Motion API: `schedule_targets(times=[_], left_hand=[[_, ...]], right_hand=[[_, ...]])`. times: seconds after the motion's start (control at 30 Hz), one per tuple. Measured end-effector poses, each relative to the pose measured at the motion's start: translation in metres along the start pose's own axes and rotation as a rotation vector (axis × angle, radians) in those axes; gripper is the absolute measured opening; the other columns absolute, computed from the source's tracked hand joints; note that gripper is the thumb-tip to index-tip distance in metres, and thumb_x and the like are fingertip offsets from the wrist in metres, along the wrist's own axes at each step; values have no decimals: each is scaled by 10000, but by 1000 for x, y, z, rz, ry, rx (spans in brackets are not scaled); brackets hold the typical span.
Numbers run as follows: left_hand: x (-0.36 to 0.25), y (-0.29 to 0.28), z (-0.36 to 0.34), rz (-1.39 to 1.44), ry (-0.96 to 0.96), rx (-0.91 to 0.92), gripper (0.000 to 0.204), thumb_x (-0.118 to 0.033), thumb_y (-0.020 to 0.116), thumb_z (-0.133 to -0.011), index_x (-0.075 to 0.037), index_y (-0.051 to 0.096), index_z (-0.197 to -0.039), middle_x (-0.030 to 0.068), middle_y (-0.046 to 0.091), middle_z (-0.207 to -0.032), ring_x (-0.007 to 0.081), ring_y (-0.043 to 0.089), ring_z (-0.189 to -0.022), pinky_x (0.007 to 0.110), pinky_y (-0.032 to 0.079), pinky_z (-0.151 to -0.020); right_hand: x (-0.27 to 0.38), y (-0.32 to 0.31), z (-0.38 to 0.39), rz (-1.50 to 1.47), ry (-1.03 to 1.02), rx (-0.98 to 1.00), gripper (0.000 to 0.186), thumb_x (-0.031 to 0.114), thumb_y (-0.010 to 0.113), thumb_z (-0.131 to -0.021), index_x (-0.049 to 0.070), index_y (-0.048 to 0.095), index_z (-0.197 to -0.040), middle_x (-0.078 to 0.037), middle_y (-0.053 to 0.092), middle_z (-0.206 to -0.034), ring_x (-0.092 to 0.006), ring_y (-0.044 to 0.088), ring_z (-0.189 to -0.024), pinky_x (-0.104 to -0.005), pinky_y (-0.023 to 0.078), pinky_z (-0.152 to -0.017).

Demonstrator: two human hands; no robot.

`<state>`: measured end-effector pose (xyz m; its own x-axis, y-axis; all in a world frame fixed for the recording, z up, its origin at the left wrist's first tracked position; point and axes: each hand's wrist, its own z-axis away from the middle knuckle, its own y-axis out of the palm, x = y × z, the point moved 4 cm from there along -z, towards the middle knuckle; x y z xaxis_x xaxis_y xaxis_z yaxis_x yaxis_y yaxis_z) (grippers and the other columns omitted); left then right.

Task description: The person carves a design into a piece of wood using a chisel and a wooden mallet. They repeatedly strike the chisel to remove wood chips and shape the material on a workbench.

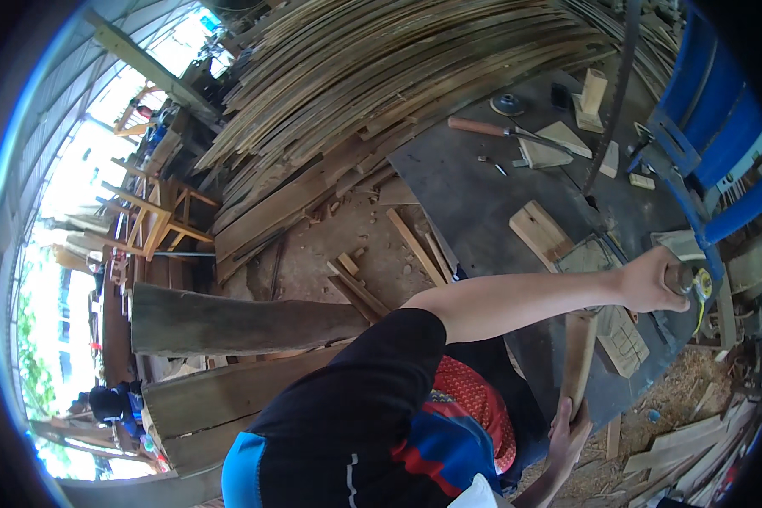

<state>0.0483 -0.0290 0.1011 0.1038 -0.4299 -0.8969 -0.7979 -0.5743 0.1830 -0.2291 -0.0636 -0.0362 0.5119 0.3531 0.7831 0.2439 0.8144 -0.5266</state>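
Note:
My left hand (652,279) reaches across a dark metal saw table (474,203), its fingers wrapped round a rounded brown wooden piece (679,278), beside a yellow tape measure (701,284). Lower down, my right hand (570,436) grips the end of a long, narrow wooden piece (579,356) that passes under my left forearm. Wooden blocks (536,230) (621,344) lie near it on the table. A thin saw blade (608,135) rises behind. A wooden-handled tool (481,125) rests farther back among small offcuts (554,148).
A blue machine frame (709,85) borders the table's right. Stacked boards (398,51) fill the back. Wide planks (212,322) lie at left, below wooden chair frames (165,216). Loose sticks (415,245) lean by the table, and scrap wood (686,449) covers the lower right floor.

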Motion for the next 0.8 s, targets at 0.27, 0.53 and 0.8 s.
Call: schedule_targets(times=[0.27,0.53,0.8], left_hand=[[21,-9,0,-183,13,-1,303,-218,798,-881,-55,591,-732,-60,523,-616,38,480,-591,302,379,-524],[10,-2,-1,-101,-69,50,345,-160,763,-898,-80,543,-645,-69,503,-606,24,418,-588,281,312,-542],[22,-8,-18,-32,-126,-11,325,-131,747,-899,-102,600,-611,-27,517,-505,65,439,-406,261,319,-403]], right_hand=[[14,-18,10,-33,-144,34,558,482,622,-989,-50,566,-833,-157,531,-560,-225,564,-512,-417,415,-509],[19,-36,22,98,-80,-95,497,436,607,-1008,-26,555,-833,-151,542,-546,-260,601,-496,-410,442,-504],[28,-18,21,115,-86,-225,434,375,655,-990,-41,594,-882,-247,582,-606,-397,639,-554,-473,460,-537]])
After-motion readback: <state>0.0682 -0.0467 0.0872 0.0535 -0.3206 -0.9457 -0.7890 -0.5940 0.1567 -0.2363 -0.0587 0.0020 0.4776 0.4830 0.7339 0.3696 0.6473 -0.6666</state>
